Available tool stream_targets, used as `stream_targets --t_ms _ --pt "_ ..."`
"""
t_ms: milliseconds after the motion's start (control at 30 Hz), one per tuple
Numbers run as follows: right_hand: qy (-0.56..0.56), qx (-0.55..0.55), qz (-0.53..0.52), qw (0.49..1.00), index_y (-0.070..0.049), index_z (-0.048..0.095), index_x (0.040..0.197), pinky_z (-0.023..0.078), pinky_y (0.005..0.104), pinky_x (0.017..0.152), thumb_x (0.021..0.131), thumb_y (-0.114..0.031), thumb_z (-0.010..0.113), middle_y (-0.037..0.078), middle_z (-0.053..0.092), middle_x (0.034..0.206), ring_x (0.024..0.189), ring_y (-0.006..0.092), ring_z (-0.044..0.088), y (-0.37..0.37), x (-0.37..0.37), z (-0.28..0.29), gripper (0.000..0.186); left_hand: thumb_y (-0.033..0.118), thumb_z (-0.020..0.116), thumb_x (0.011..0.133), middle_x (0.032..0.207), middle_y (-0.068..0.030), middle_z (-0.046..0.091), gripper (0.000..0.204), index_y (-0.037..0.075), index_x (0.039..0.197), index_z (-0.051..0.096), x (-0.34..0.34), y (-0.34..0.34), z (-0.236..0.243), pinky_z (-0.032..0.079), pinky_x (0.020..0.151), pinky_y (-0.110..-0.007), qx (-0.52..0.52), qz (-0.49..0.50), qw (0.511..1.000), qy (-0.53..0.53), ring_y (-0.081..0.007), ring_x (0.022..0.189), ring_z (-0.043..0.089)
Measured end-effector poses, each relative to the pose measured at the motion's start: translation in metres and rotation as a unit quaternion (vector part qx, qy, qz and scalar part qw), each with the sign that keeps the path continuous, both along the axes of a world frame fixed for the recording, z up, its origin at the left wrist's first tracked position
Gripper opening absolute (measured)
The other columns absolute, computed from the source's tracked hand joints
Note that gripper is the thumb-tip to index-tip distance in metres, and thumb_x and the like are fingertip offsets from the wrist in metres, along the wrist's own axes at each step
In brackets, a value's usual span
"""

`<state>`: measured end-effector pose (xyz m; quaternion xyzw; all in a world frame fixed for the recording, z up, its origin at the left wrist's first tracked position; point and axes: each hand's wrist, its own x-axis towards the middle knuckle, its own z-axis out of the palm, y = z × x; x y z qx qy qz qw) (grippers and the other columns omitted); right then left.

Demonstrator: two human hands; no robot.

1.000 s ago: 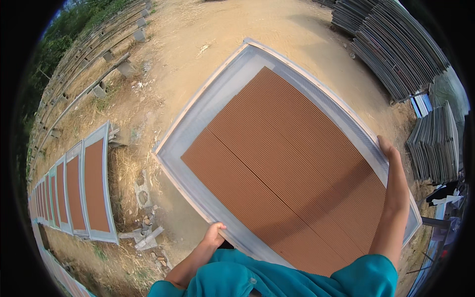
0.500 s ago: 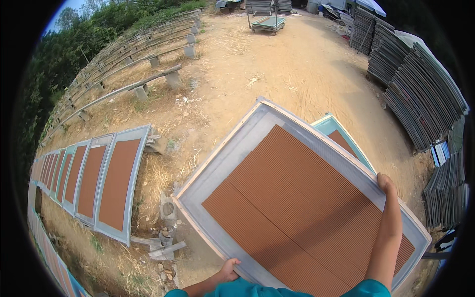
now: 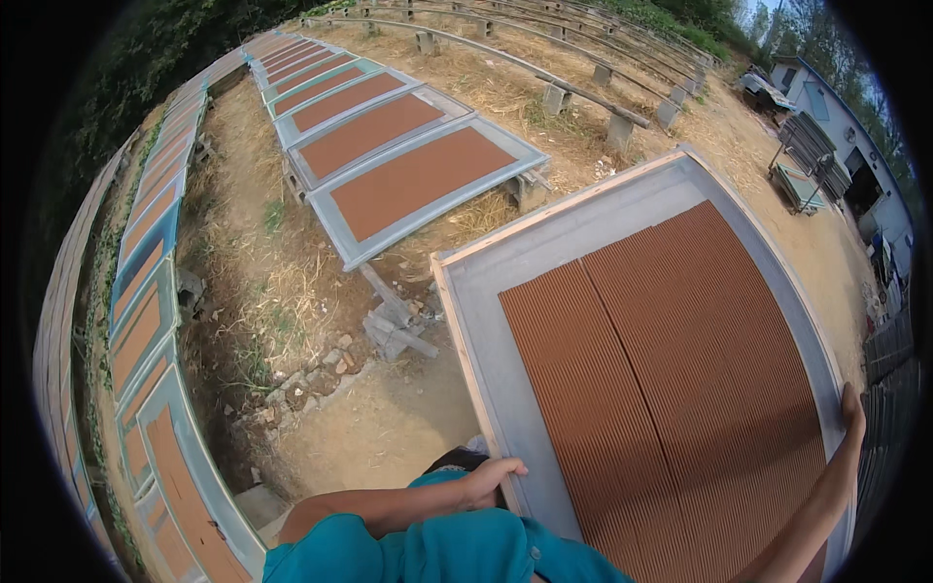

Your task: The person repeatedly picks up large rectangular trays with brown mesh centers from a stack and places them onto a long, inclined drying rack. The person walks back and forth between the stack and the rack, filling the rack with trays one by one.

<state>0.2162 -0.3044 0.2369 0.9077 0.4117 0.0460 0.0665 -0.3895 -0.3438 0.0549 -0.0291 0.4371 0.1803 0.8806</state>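
Observation:
I carry a large wood-framed mesh screen in front of me, tilted in the view. Two brown, finely ribbed sheets lie side by side on it, a thin dark gap between them. My left hand grips the near left edge, its fingers curled over the frame. On the far right edge, my right hand is wrapped round the rim, with the forearm reaching across the sheet's near right corner. A shadow falls on the lower part of the brown sheets.
A row of similar loaded screens rests on supports at the upper left; another row runs down the far left. Broken blocks lie by the row's near end. Poles on blocks stand beyond. A wheeled cart is at right.
My view has turned left, and the held screen has turned with me toward the row of loaded screens. Both hands keep their grip; the stacked screens have shifted to the right rim.

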Motion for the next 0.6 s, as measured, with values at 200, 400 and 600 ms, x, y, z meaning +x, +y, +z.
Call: stream_targets --t_ms 200,400,600 --pt "0.022 -0.032 0.142 0.989 0.004 0.053 0.104 0.032 0.0396 0.094 0.086 -0.026 0.027 0.024 0.048 0.113 0.110 0.0344 0.044 0.125 -0.090 -0.024 0.043 0.015 0.057 0.071 0.104 -0.0164 0.052 0.043 -0.005 0.108 0.047 -0.040 -0.095 -0.082 0.039 0.087 -0.038 0.084 0.165 0.982 0.041 -0.0272 0.102 0.046" --pt "0.026 -0.056 0.253 0.965 0.004 0.051 0.108 0.030 0.0386 0.096 0.087 -0.026 0.027 0.023 0.048 0.116 0.113 0.0324 0.042 0.207 -0.261 -0.023 0.044 0.015 0.058 0.069 0.102 -0.0144 0.052 0.036 -0.004 0.099 0.052 -0.105 -0.152 -0.076 0.041 0.083 -0.037 0.084 0.279 0.954 0.069 -0.0244 0.097 0.048" --pt "0.048 -0.050 0.332 0.941 0.003 0.049 0.113 0.028 0.0376 0.098 0.088 -0.026 0.027 0.022 0.047 0.119 0.117 0.0305 0.040 0.243 -0.479 -0.019 0.045 0.010 0.058 0.074 0.117 -0.0178 0.045 0.049 -0.005 0.117 0.040 -0.243 -0.215 -0.085 0.038 0.091 -0.042 0.076 0.393 0.916 -0.023 -0.0294 0.106 0.046"
